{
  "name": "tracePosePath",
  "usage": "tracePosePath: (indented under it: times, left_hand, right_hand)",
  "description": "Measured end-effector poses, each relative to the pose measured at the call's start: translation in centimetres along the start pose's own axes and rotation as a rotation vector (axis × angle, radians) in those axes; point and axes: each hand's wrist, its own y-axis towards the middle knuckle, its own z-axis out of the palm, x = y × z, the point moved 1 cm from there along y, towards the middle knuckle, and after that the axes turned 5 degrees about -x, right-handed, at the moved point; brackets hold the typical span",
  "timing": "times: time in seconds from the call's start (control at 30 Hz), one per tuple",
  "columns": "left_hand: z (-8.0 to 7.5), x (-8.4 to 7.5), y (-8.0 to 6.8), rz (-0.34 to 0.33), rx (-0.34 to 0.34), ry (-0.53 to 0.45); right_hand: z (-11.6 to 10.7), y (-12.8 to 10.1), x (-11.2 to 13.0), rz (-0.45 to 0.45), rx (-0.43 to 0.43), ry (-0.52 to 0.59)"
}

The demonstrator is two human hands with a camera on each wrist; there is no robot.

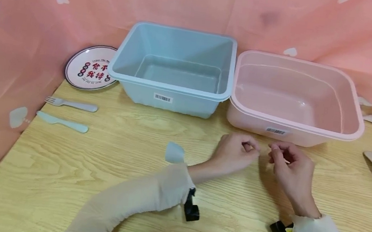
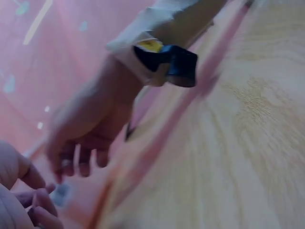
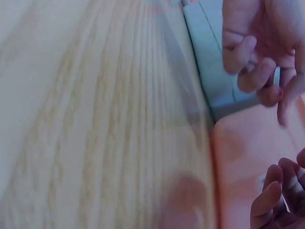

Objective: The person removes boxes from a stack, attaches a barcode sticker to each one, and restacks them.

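Nearest the camera, two forearms in cream knit sleeves lie over the pale wood-grain desk (image 1: pixel 56 177), each with a small black device strapped at the wrist. The left hand (image 1: pixel 236 151) and right hand (image 1: pixel 289 166) meet just in front of the pink tub, fingertips almost touching; the fingers (image 1: pixel 251 145) of both are curled inward as if pinching something tiny, but whether anything is held between them is too small to tell. The wrist views are blurred and show only curled fingers over pink and blue plastic. Beside the left sleeve a small pale scrap (image 1: pixel 175 153) rests on the desk. Farther left lie a light blue plastic knife (image 1: pixel 61 122) and, just behind it, a matching fork (image 1: pixel 71 104), both with long axes running left to right, tines and blade tip toward the left. Behind the hands stand two rectangular, round-cornered plastic tubs side by side, rims touching: the pink tub (image 1: pixel 351 131), translucent, and the blue tub (image 1: pixel 172 88), each bearing a barcode sticker and holding nothing visible. A round plate (image 1: pixel 87 66) with red characters leans against the pink curtain (image 1: pixel 26 10) at the back left.
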Motion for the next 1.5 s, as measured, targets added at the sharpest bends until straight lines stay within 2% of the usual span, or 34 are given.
tracePosePath:
  times: [0.13,0.23,0.27,0.33,0.4,0.43,0.57,0.63,0.7,0.77,0.87,0.93,1.0,1.13,1.2,1.27,1.33,1.43,1.5]
  left_hand:
    - [-3.6,-0.3,-1.2,0.082,0.088,-0.023]
    - [-6.4,-0.9,-2.4,0.2,0.078,-0.104]
    - [-7.4,-1.2,-2.8,0.25,0.052,-0.138]
    - [-9.6,-1.6,-3.4,0.358,-0.046,-0.182]
    - [-11.9,-1.8,-3.6,0.451,-0.177,-0.181]
    - [-13.1,-1.8,-3.6,0.476,-0.248,-0.169]
    - [-17.3,-0.9,-2.8,0.512,-0.516,-0.027]
    - [-19.2,-0.1,-2.3,0.489,-0.641,0.051]
    - [-20.9,0.7,-1.7,0.451,-0.75,0.123]
    - [-22.5,1.6,-1.2,0.388,-0.846,0.155]
    - [-24.2,3.2,-0.4,0.273,-0.92,0.166]
    - [-24.9,4.4,-0.1,0.196,-0.925,0.138]
    - [-25.4,5.6,0.2,0.105,-0.879,0.08]
    - [-25.8,7.7,0.8,-0.037,-0.707,-0.131]
    - [-25.8,8.5,1.3,-0.084,-0.612,-0.246]
    - [-25.8,9.1,1.8,-0.108,-0.537,-0.305]
    - [-25.8,9.6,2.2,-0.122,-0.498,-0.335]
    - [-25.7,10.2,2.6,-0.145,-0.496,-0.352]
    - [-25.7,10.5,2.8,-0.154,-0.495,-0.395]
  right_hand:
    - [-0.1,-0.7,1.2,-0.196,0.034,-0.007]
    - [-0.9,-1.0,2.2,-0.426,0.044,-0.067]
    - [-1.3,-1.0,2.6,-0.506,0.04,-0.098]
    - [-2.1,-0.7,3.4,-0.654,0.008,-0.154]
    - [-3.0,-0.2,4.2,-0.757,-0.046,-0.159]
    - [-3.5,0.1,4.5,-0.781,-0.075,-0.153]
    - [-5.4,1.7,5.3,-0.763,-0.204,-0.134]
    - [-6.2,2.5,5.3,-0.713,-0.259,-0.151]
    - [-6.8,3.3,4.9,-0.671,-0.303,-0.189]
    - [-7.3,4.1,4.3,-0.627,-0.34,-0.226]
    - [-8.1,5.3,3.0,-0.555,-0.361,-0.293]
    - [-8.8,5.9,2.2,-0.434,-0.365,-0.316]
    - [-9.5,6.6,1.3,-0.288,-0.359,-0.322]
    - [-10.3,7.8,-0.3,0.039,-0.332,-0.244]
    - [-10.6,8.3,-1.2,0.127,-0.288,-0.215]
    - [-10.9,8.7,-2.0,0.16,-0.231,-0.188]
    - [-11.0,9.0,-2.7,0.152,-0.187,-0.198]
    - [-11.0,9.5,-3.4,0.128,-0.169,-0.21]
    - [-10.9,9.7,-3.8,0.144,-0.178,-0.18]
